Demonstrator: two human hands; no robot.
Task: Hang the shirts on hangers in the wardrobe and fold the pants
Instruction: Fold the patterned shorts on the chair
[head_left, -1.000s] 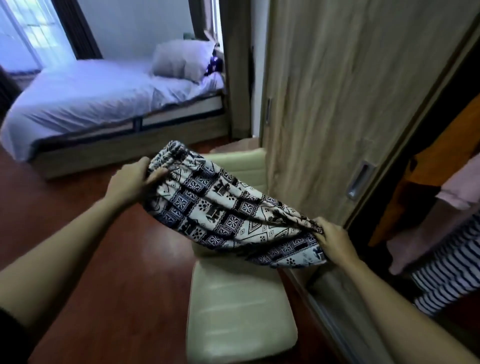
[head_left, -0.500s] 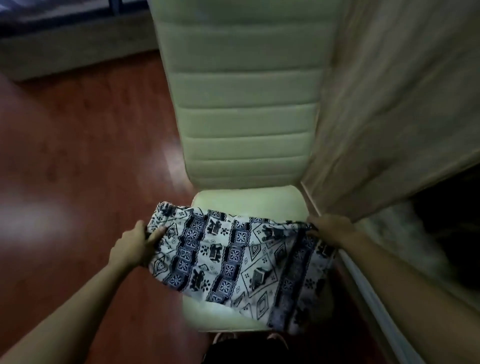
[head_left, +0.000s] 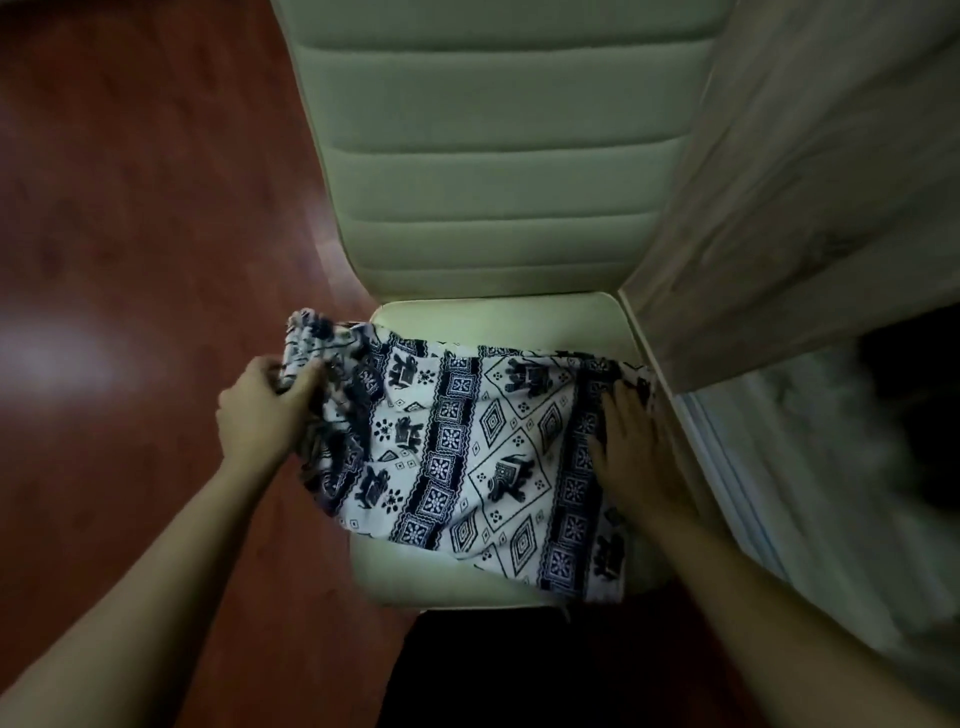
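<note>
White pants with a dark blue elephant and diamond print (head_left: 467, 457) lie spread across the seat of a cream padded chair (head_left: 498, 156). My left hand (head_left: 265, 410) grips the bunched left edge of the pants, which hangs off the seat's left side. On the right edge of the cloth my right hand (head_left: 631, 452) lies flat, fingers straight and pressing down. The front right corner of the pants droops over the seat's front edge.
A light wood-grain wardrobe door (head_left: 810, 182) stands right beside the chair. Its sliding track (head_left: 727, 467) and the dark wardrobe opening (head_left: 914, 395) are at the right. Reddish wooden floor (head_left: 130, 260) fills the left. Something dark lies below the chair's front edge.
The pants came down from the air onto the chair seat. My right hand went from pinching the cloth's corner to lying flat on it. The view tilted down from the bedroom to the chair.
</note>
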